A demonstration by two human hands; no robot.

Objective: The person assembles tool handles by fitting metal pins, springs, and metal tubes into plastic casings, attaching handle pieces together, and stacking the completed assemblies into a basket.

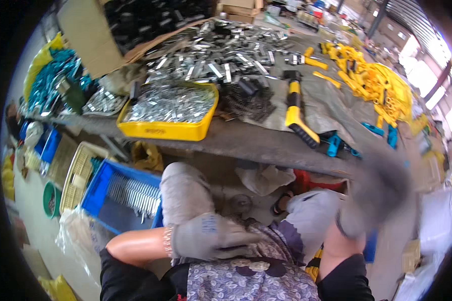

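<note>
My left hand (208, 236), in a grey work glove, rests over the patterned apron (256, 281) on my lap. Its fingers are stretched out and nothing shows in them. Off to the right, my right hand (376, 195), also gloved, is raised near the bench's front edge and badly smeared by motion; its fingers cannot be made out. Nearest to it on the bench lie teal plastic pieces (333, 145). To their left lies a yellow-and-black handled tool (294, 108) with a black head, its handle end at the bench edge.
On the bench (246, 140) stands a yellow tray (163, 131) of small metal parts. Behind it spread loose metal pieces (211, 55) and a cardboard box (85, 37). Yellow plastic parts (361, 75) are heaped at right. A blue crate (98, 193) with metal strips stands at lower left.
</note>
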